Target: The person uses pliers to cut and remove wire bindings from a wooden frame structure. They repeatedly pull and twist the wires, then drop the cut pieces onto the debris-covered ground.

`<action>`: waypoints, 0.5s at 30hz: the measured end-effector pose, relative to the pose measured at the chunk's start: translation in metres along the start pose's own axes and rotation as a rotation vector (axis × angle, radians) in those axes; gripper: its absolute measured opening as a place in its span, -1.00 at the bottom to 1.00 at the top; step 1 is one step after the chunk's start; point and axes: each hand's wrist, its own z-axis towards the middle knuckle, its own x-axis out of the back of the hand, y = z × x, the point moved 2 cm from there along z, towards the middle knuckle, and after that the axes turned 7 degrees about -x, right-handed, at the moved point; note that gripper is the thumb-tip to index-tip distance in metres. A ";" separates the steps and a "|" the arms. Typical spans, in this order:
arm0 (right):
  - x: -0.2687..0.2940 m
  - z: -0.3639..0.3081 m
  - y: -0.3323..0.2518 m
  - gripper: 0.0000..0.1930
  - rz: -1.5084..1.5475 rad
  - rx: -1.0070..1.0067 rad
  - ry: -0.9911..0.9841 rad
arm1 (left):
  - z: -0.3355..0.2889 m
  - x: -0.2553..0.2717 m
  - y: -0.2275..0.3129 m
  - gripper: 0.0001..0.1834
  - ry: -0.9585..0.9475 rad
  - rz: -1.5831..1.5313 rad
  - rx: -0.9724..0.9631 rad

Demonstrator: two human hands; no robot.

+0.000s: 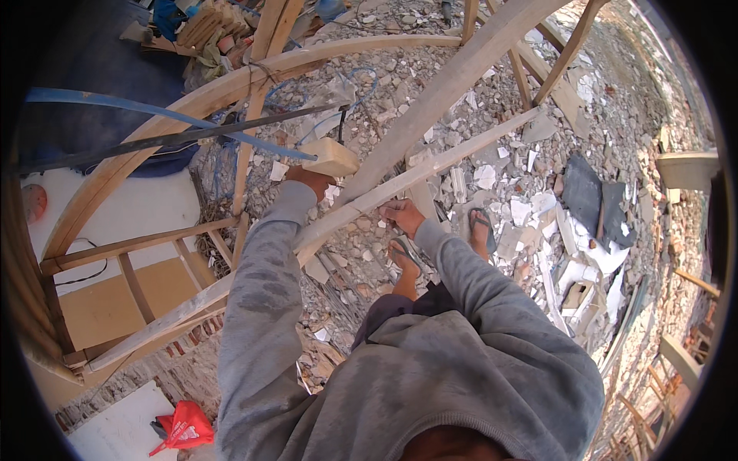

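Observation:
My left hand (311,181) is closed against the underside of a pale wooden block (332,158), its fingers partly hidden. Just right of it, a long thin timber (430,168) runs diagonally past both hands, meeting a thicker beam (434,100). My right hand (404,216) is at the near edge of the thin timber, thumb and fingers pinched together. Whatever they hold is too small to make out. A blue strip (231,137) reaches the block from the left. Above it crosses a dark bar (207,132) with a short bent end.
Broken masonry rubble (484,146) covers the ground around my sandalled feet (403,257). A curved wooden frame (177,107) stands at left, with a slatted piece (138,284) below. Dark sheets (588,192) lie at right. A red bag (188,426) rests at lower left.

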 end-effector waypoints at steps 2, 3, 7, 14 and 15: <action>-0.010 -0.010 -0.004 -0.78 0.015 0.047 -0.029 | -0.013 0.011 0.004 -0.68 -0.074 -0.023 0.060; -0.014 -0.015 -0.006 -0.77 0.013 -0.001 -0.003 | -0.017 0.015 0.008 -0.72 -0.116 -0.032 0.094; -0.018 -0.028 -0.013 -0.74 0.285 -0.106 -0.063 | -0.022 0.019 0.031 -0.71 -0.029 0.064 0.233; 0.009 -0.018 0.024 -0.60 0.640 -0.278 0.194 | -0.016 0.007 0.031 -0.73 -0.041 -0.029 0.270; 0.027 -0.016 0.030 -0.57 0.673 -0.223 0.309 | -0.015 0.007 0.029 -0.70 -0.046 -0.066 0.253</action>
